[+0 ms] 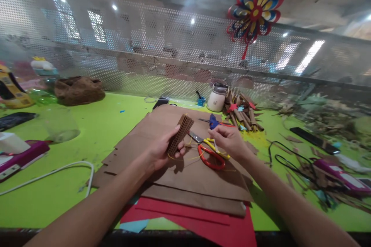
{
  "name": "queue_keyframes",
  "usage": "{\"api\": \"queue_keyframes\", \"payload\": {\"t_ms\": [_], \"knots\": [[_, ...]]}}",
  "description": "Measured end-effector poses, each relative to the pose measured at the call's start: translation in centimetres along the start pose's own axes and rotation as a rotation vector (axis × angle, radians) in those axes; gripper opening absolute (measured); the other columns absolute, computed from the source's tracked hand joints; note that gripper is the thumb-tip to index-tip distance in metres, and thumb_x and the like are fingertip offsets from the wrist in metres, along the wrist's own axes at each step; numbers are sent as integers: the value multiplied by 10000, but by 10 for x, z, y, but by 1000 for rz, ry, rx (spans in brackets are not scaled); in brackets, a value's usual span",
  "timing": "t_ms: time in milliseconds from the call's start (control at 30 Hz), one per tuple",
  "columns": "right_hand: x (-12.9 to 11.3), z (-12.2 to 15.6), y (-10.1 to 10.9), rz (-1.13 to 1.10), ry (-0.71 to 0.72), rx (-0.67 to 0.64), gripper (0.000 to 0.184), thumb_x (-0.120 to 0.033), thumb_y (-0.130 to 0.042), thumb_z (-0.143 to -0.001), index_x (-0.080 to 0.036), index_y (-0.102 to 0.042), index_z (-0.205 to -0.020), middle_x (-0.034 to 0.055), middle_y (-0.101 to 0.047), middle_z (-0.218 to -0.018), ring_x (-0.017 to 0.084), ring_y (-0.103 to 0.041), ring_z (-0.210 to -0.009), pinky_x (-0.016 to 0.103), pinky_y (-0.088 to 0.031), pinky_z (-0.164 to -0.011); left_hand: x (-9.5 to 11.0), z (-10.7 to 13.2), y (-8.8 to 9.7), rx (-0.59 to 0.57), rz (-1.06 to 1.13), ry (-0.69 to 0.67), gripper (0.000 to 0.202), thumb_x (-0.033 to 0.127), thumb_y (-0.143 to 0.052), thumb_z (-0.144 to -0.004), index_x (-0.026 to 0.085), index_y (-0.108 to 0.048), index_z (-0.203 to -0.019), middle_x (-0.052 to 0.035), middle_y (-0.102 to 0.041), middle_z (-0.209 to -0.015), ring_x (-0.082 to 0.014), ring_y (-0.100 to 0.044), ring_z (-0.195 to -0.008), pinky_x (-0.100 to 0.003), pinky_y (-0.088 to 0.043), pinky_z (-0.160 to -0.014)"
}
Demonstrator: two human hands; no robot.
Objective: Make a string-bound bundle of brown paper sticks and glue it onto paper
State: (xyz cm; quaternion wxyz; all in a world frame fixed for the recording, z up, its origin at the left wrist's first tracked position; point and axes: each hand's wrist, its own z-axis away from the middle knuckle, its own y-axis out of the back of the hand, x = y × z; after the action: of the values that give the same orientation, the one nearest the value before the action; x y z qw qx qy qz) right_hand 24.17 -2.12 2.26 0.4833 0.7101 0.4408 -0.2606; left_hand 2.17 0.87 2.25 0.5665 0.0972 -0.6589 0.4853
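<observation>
My left hand [160, 150] grips a pleated brown paper strip [180, 135], folded like an accordion and held tilted above the brown paper sheets [139, 135]. A thin yellow thread [188, 158] trails from its lower end toward the right. The fingers of my right hand [228, 141] are pinched together; what they hold, if anything, I cannot make out. Beneath that hand lie scissors [211, 158] with red and yellow handles, blades pointing left. Just behind it rests a dark blue tool [214, 121], partly covered.
Red paper [188, 216] sticks out under the brown sheets. Rolled brown paper pieces [243, 112] lie beside a white jar [217, 98]. Purple power strips [342, 175] and cables occupy both sides. A brown cloth bag [79, 89] sits back left, near a clear plastic cup [62, 125].
</observation>
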Motion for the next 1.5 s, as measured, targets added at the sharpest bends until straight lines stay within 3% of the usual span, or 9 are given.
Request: {"api": "queue_keyframes", "payload": {"t_ms": [133,233,300,600,833,1133,1267,1400,1500], "knots": [[10,0,-5,-12,49,86,412,-450,-573,-801,-166,-461,-524,-48,-401,-489,71,-354,-466,212,-281,-447,-4,-1,3,0,-50,25,260,348,-480,-875,131,-545,-1002,34,-462,-523,-93,-477,-459,-169,-319,-394],[19,-4,-5,-82,56,91,227,-371,-597,-792,-150,-622,-833,6,-580,-693,115,-520,-625,233,-432,-579,-8,-2,5,-36,-104,13,225,302,-489,-866,136,-532,-1011,27,-482,-552,-99,-497,-489,-175,-333,-416],[21,-6,-3,-100,56,29,349,-318,-608,-780,-164,-587,-1093,55,-625,-907,147,-579,-783,270,-483,-684,-9,-1,6,-85,-128,28,218,301,-469,-874,135,-527,-1004,29,-473,-544,-99,-486,-475,-182,-336,-420],[-13,6,5,72,365,-194,518,-113,-551,-769,-265,-489,-1260,90,-428,-1326,216,-450,-1183,358,-463,-890,-10,3,2,-248,-207,199,245,349,-397,-901,148,-524,-957,-1,-507,-523,-140,-526,-476,-201,-359,-407],[-20,10,11,188,452,-198,237,-119,-577,-769,-202,-589,-991,96,-521,-1133,219,-499,-1098,407,-418,-943,-7,8,-3,-294,-225,250,255,354,-432,-887,146,-538,-990,-3,-531,-554,-136,-539,-464,-200,-339,-390],[-13,12,6,-70,287,-195,396,-162,-574,-807,-233,-516,-1191,85,-526,-1164,186,-554,-1011,358,-483,-875,-4,10,-2,-324,-239,243,254,325,-376,-898,152,-536,-994,0,-526,-580,-82,-436,-384,-186,-205,-356],[-8,10,5,-204,220,-61,357,-188,-584,-809,-216,-543,-1162,87,-584,-1101,192,-575,-983,366,-485,-851,-6,8,-1,-315,-280,226,243,328,-392,-882,163,-528,-997,20,-517,-577,-63,-398,-361,-174,-205,-358],[-11,9,8,-205,238,144,57,-220,-619,-801,-176,-630,-835,60,-630,-916,180,-589,-910,347,-473,-839,-10,6,0,-248,-309,201,253,321,-399,-871,156,-528,-1012,24,-513,-583,-58,-381,-375,-172,-196,-361],[-13,10,11,-167,176,235,112,-265,-630,-809,-172,-603,-752,7,-599,-691,119,-565,-647,257,-469,-625,-11,4,1,-142,-318,157,217,317,-420,-866,143,-536,-928,21,-500,-567,-62,-381,-401,-181,-191,-369]]}}
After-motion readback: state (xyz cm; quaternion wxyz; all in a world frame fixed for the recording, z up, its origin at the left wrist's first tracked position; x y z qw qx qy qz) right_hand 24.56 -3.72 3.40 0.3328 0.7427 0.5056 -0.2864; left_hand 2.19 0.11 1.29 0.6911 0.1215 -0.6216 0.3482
